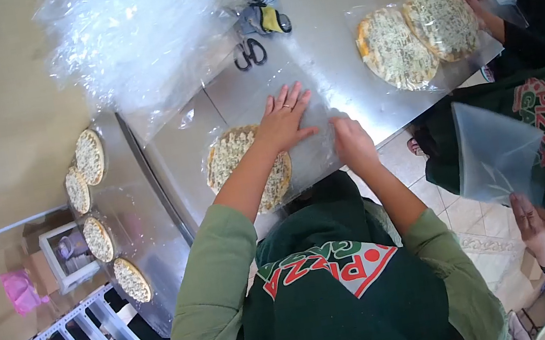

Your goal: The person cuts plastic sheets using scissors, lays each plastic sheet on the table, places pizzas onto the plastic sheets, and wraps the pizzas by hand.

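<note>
A pizza (pixel 226 157) topped with pale shredded cheese lies inside a clear plastic bag (pixel 310 156) on the metal table in front of me. My left hand (pixel 284 119) rests flat on the bag with its fingers spread, just past the pizza's upper right edge. The left forearm crosses over the pizza and hides part of it. At the bag's right end, my right hand (pixel 355 144) has its fingers closed on the plastic edge.
Black scissors (pixel 249 54) and a heap of clear plastic bags (pixel 143 40) lie beyond. Bagged pizzas (pixel 398 51) sit at right, touched by a co-worker's hand (pixel 486 15). Another hand (pixel 534 223) holds an unfilled bag (pixel 496 147). Several pizzas (pixel 98 239) line the left.
</note>
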The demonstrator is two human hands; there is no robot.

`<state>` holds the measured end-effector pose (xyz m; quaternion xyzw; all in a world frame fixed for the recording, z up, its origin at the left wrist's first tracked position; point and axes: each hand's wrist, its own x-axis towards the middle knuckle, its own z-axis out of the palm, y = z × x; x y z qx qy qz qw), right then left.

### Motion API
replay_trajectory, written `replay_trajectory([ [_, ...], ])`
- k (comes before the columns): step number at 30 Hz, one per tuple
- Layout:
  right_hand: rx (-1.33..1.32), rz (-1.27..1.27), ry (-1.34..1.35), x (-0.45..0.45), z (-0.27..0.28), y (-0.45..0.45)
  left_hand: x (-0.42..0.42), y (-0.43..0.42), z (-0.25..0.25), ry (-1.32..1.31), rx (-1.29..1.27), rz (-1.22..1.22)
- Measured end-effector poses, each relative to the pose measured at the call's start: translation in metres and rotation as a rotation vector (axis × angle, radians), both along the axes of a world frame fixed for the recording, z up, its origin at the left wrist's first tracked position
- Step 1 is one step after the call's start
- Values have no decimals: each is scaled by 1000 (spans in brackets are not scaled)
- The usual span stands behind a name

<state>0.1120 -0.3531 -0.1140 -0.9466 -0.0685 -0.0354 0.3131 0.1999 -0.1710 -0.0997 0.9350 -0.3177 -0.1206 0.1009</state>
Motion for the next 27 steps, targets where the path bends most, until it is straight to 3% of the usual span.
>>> replay_trajectory([
  [2,104,-86,-43,-9,-20,-24,5,0,-4,41,67,0],
  [4,274,-261,97,-10,-4,-36,8,-2,-2,63,96,4],
  [6,305,-272,106,-9,9,-33,14,-6,3,87,123,11],
  [9,124,31,-68,-10,46,4,18,-9,7,136,169,20],
  [13,-140,64,-48,-15,-4,14,22,-10,12,174,219,1],
  [16,-167,3,-49,-16,-11,11,25,-8,18,215,268,-20],
  [19,-23,-361,150,-19,-2,3,30,-8,24,218,285,-21],
  [22,754,-667,401,-22,-11,-17,31,-11,26,227,300,-3],
  [23,817,-645,403,-23,-9,-17,31,-11,27,231,306,7],
  [27,343,-430,180,-12,31,13,10,0,29,-42,51,37],
])
